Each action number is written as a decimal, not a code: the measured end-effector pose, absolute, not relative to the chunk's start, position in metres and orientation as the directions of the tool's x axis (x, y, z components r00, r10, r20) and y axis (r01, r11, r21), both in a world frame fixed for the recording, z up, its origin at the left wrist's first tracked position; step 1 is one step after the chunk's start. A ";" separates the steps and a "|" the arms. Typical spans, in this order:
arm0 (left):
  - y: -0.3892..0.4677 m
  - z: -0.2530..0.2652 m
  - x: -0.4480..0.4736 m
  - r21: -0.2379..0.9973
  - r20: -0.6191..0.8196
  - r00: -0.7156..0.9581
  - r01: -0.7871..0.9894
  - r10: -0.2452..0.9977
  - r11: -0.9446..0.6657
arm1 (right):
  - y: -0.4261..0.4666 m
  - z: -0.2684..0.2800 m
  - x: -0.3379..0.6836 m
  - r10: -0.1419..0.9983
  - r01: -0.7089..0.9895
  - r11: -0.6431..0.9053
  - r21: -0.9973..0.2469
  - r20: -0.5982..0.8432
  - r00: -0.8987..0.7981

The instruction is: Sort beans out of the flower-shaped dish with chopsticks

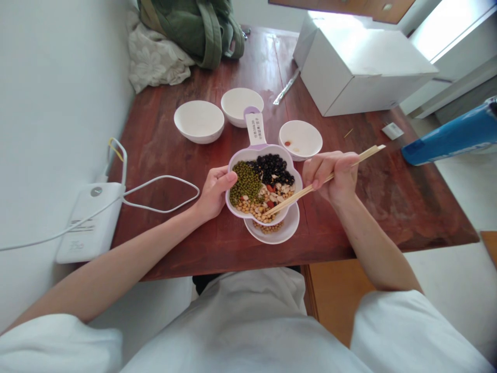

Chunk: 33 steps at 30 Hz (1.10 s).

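My left hand (pixel 215 192) grips the left rim of a flower-shaped, lilac-edged dish (pixel 230 208), thumb on top. In the dish lie green mung beans (pixel 245 182), black beans (pixel 272 168), yellow soybeans (pixel 254 208), pale nut pieces and a few red bits. A labelled handle (pixel 255 129) points away from me. My right hand (pixel 334 176) is closed on wooden chopsticks (pixel 298 195), their tips among the soybeans. Partly hidden under the dish's near edge, a white bowl (pixel 289 228) holds soybeans. To the right, another white bowl (pixel 308 137) contains a red piece and a pale one.
Two more white bowls (pixel 199 122) (pixel 241 103) stand behind. A white box (pixel 361 67) and blue cylinder (pixel 450 132) are right, a green bag (pixel 190 31) at back left. A white power bank (pixel 91 223) with a looped cable (pixel 166 177) lies left. The wooden table's front edge is near me.
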State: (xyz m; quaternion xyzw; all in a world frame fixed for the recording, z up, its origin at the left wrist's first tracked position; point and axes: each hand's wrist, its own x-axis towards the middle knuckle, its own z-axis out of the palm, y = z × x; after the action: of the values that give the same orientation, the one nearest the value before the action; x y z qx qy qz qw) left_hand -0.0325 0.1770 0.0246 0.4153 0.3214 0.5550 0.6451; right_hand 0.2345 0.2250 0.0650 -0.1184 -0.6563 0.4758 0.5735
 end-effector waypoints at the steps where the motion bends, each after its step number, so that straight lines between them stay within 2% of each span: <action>1: 0.177 0.024 -0.033 0.892 0.045 0.177 -0.451 0.983 0.040 | 0.225 0.065 0.234 0.697 -0.389 0.522 -0.759 0.643 -0.318; 11: 0.177 0.024 -0.034 0.890 0.043 0.188 -0.453 0.981 0.047 | 0.229 0.066 0.238 0.758 -0.332 0.532 -0.779 0.613 -0.223; 16: 0.176 0.025 -0.033 0.893 0.058 0.176 -0.450 0.983 0.028 | 0.224 0.069 0.236 0.708 -0.270 0.596 -0.757 0.653 -0.269; 24: 0.177 0.024 -0.032 0.893 0.055 0.175 -0.448 0.983 0.029 | 0.222 0.066 0.234 0.681 -0.359 0.572 -0.737 0.671 -0.293; 33: 0.176 0.026 -0.032 0.892 0.032 0.164 -0.450 0.986 0.046 | 0.226 0.065 0.236 0.749 -0.378 0.538 -0.753 0.633 -0.196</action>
State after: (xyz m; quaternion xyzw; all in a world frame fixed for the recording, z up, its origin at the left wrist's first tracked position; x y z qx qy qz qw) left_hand -0.0316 0.1759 0.0257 0.4081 0.3282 0.5572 0.6444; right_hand 0.2359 0.2255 0.0655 -0.1487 -0.6236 0.4571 0.6165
